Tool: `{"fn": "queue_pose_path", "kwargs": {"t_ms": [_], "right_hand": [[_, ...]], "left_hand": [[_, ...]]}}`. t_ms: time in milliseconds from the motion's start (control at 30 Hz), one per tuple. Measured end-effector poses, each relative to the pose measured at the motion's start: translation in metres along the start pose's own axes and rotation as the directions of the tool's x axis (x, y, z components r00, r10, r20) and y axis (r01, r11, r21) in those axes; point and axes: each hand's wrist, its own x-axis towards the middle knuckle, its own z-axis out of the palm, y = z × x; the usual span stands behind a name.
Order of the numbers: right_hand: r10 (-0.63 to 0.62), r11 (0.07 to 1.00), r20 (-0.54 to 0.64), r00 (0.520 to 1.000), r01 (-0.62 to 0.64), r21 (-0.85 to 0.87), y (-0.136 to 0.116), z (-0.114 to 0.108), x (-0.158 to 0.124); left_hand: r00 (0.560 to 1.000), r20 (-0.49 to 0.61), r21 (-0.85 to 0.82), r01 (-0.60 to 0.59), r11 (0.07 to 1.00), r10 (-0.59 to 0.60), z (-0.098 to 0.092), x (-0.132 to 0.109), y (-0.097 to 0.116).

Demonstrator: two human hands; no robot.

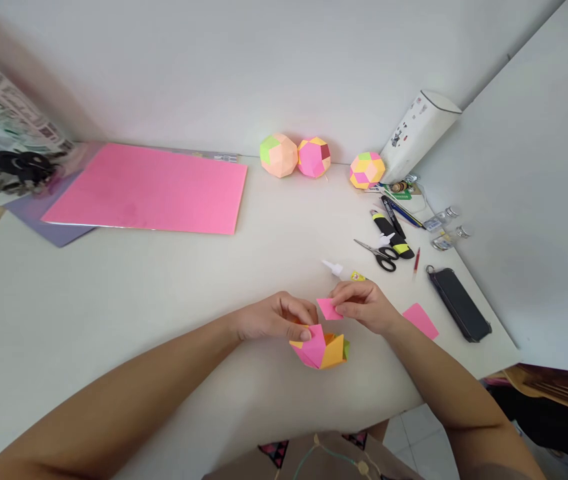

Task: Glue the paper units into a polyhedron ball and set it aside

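My left hand (287, 317) pinches the rim of a partly formed paper ball (320, 352) in pink, orange, yellow and green, its hollow side facing up. Between the thumb and fingers of my right hand (364, 303) is a small pink paper piece (329, 309), held just above the ball and apart from it. Just beyond my right hand lies a glue bottle with a white nozzle (334, 267); its yellow label (358, 275) shows in part. A pink paper square (420, 321) rests on the table beside my right forearm.
Three finished paper balls, peach (282, 157), pink (314, 158) and yellow (367, 170), stand along the wall. Black scissors (387, 257), cutters (393, 233), small glass bottles (443, 240) and a dark case (459, 303) lie right. Large pink sheets (159, 190) lie left.
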Motion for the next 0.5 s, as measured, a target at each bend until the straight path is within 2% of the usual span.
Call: {"fn": "queue_pose_path", "kwargs": {"t_ms": [500], "right_hand": [[0.028,0.999,0.081,0.996,-0.031,0.039,-0.0042,0.0041,-0.0007]], "left_hand": [[0.999,-0.045,-0.026,0.008,1.000,-0.009,-0.0020,-0.0005,-0.0030]]}}
